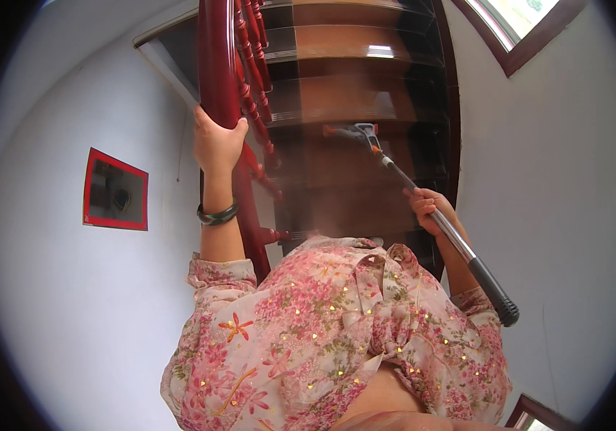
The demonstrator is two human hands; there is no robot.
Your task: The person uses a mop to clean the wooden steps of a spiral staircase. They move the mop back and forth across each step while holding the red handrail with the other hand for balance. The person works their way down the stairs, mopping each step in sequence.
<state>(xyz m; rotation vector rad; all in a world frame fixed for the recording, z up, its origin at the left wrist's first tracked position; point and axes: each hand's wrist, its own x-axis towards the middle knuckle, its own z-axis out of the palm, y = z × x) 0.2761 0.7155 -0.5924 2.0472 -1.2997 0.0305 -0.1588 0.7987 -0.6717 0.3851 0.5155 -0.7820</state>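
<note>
My left hand (218, 141) is wrapped over the glossy red wooden handrail (217, 54), with a dark green bangle on that wrist. In my right hand (429, 207) is the metal pole of a mop (451, 231), its dark grip end (502, 307) slanting back past my forearm. At the pole's far end, the grey and orange mop head (359, 133) lies over the stairs (354, 99). Its underside is hidden, and I cannot tell whether it touches a step.
Turned red balusters (248, 81) run beneath the handrail. The stairs have brown middles and black borders, with a dark skirting (452, 108) along the right wall. A red-bordered picture (116, 191) is on the left wall. A dark-framed window (523, 48) is at upper right.
</note>
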